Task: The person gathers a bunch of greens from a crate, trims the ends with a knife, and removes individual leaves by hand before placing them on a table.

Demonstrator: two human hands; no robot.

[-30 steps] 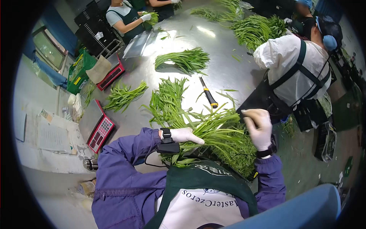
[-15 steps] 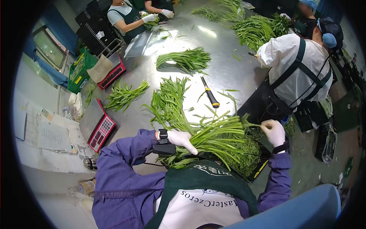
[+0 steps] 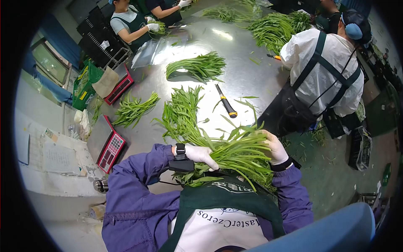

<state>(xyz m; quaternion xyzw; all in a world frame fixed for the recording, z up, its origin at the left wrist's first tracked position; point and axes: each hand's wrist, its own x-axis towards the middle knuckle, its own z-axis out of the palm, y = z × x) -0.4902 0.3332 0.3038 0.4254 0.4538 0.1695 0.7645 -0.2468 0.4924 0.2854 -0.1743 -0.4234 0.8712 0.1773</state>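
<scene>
My gloved left hand (image 3: 202, 156) is closed around a thick bunch of water spinach (image 3: 239, 153), its pale stems fanning to the right and leaves trailing up and left over the table edge. At the bunch's upper right, my gloved right hand (image 3: 275, 148) has its fingers curled onto leafy stalks; the fingertips are partly hidden. Beyond the bunch lies a knife (image 3: 226, 103) with a yellow-and-black handle. Another bundle of greens (image 3: 197, 67) rests farther back, and a smaller bundle (image 3: 136, 109) is to the left.
On the metal table (image 3: 243, 75), two red scales (image 3: 112, 148) stand at left, near a green crate (image 3: 86, 86). A co-worker in white (image 3: 323, 71) stands close at right, beside a large heap of greens (image 3: 273, 31). More people work at the far side.
My right hand has moved left, from out beside the bunch with a leafy piece in its fingers to the bunch's upper right. My left hand keeps its grip. The view has shifted slightly.
</scene>
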